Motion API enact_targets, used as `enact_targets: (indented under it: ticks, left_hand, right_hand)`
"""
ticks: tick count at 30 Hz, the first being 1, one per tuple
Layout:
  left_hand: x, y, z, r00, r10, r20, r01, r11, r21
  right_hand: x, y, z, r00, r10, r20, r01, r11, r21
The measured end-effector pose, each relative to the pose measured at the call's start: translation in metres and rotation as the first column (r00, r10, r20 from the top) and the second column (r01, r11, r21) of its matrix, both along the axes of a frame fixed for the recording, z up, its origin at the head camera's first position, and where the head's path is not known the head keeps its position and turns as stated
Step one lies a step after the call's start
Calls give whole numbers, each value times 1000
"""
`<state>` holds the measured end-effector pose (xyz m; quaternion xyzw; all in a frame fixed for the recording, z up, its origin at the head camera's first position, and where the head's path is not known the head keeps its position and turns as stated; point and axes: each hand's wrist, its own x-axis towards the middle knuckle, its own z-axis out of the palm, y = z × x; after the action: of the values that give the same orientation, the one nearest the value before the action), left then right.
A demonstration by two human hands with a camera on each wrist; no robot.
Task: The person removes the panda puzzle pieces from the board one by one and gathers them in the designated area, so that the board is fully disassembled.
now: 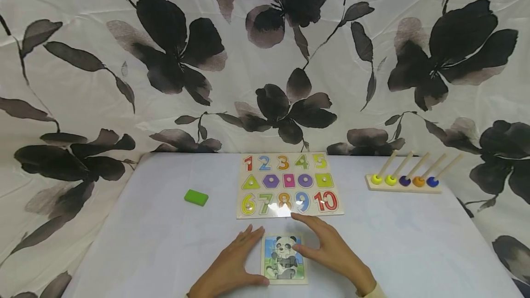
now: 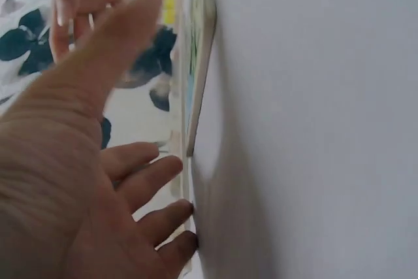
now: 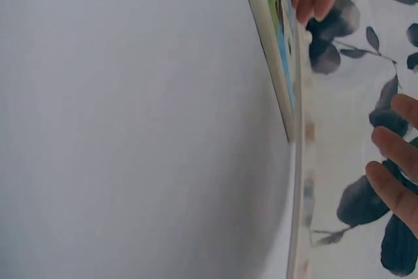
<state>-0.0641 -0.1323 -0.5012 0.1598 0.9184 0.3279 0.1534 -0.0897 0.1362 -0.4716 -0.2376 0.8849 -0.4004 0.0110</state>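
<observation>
— Step in hand?

— Looks like settling the panda puzzle (image 1: 285, 259) into place. Lying flat on the desk (image 1: 157, 243), close to the near edge, just in front of the number board (image 1: 288, 185), apart from it by a narrow strip.

— Hands?

— One to each side of it. Left hand (image 1: 233, 263) flat on the desk beside the puzzle's left edge, fingers (image 2: 147, 181) straight and released, grasping nothing; thumb near the lower left corner. Right hand (image 1: 331, 249) at the right edge, fingers (image 3: 392, 168) spread and relaxed, likewise holding nothing; thumb seemingly over the upper right border, though hard to say whether touching.

— Lifted at all?

— No. Seen from the left wrist, lying on the surface with its thin edge (image 2: 199, 63) showing; same from the right wrist (image 3: 271, 37).

— Pieces out yet?

— None visible outside the frame; panda picture apparently whole.

— Next move, then?

— Probably either squaring the tray up or starting on the pieces. For the first: light pressure from both palms, equal on each side, to avoid skewing it toward the number board. For the second: one hand steadying the frame, the other pinching at a piece's edge, since no knobs show on this one.

— Anything in the way?

— Hardly. Green block (image 1: 196, 197) well off to the left, ring stacker (image 1: 403, 180) far to the right.
</observation>
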Motion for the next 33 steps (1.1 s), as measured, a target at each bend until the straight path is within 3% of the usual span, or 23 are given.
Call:
enact_targets:
  ticks: [6,12,20,28,33]
  left_hand:
    - [1,5,-4,999,8,39,-13,992,122]
    - [0,7,-6,999,5,35,-9,994,110]
    - [2,4,-10,999,-38,-34,39,998,48]
    - [1,5,-8,999,-27,-28,28,999,24]
    - [0,5,-8,1000,-18,-16,18,1000,22]
  right_hand:
    - [-8,-19,-10,994,99,45,-93,988,-124]
    - [-15,-37,-18,980,160,119,-143,980,-140]
    - [-23,-49,-28,979,171,112,-168,985,-34]
    - [-25,-51,-29,976,206,74,-214,968,133]
    - [-25,-51,-26,978,196,77,-206,964,166]
